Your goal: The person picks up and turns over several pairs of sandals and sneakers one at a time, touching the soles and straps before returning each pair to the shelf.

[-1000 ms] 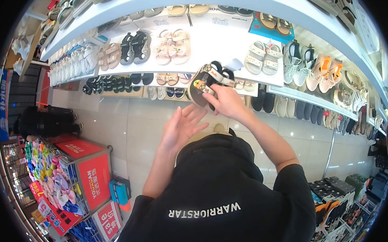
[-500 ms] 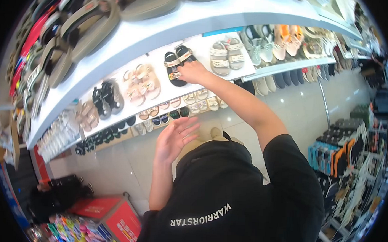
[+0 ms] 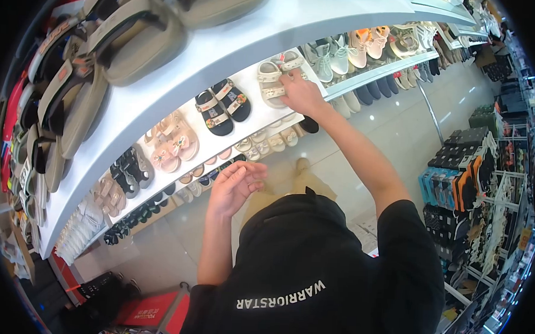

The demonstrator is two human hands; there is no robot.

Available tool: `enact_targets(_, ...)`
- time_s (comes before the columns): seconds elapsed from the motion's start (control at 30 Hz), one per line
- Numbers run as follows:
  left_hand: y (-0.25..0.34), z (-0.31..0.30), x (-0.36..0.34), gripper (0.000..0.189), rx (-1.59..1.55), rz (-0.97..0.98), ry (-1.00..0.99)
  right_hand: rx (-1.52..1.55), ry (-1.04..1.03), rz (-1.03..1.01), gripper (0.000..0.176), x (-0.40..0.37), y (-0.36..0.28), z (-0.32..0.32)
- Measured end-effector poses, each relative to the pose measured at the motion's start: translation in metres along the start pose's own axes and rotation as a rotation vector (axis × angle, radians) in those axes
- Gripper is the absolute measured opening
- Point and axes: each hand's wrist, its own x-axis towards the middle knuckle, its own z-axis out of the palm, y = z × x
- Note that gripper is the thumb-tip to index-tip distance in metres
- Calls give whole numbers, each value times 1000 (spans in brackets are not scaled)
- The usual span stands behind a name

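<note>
My right hand (image 3: 304, 97) reaches to the white shelf and has its fingers closed on one of the beige sandals (image 3: 273, 72), covering part of the pair. Left of that pair, black sandals (image 3: 222, 107) with patterned straps stand side by side. My left hand (image 3: 237, 186) hovers in front of the lower shelf, empty, its fingers loosely bent and apart.
Pink sandals (image 3: 174, 142) and black strappy sandals (image 3: 130, 172) stand farther left. Sneakers (image 3: 340, 58) line the shelf to the right. Large brown sandals (image 3: 135, 42) occupy the upper shelf. Boxed goods (image 3: 445, 190) hang on a rack at right.
My right hand has left the black sandals and moved right to the beige pair. The black sandals now show uncovered. My left hand's fingers have curled more, and the view has shifted.
</note>
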Motion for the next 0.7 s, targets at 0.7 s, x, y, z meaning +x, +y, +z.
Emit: enact_targets(0.7, -156, 114, 93, 31, -58, 225, 382, 484, -513, -216, 30, 7, 91, -5)
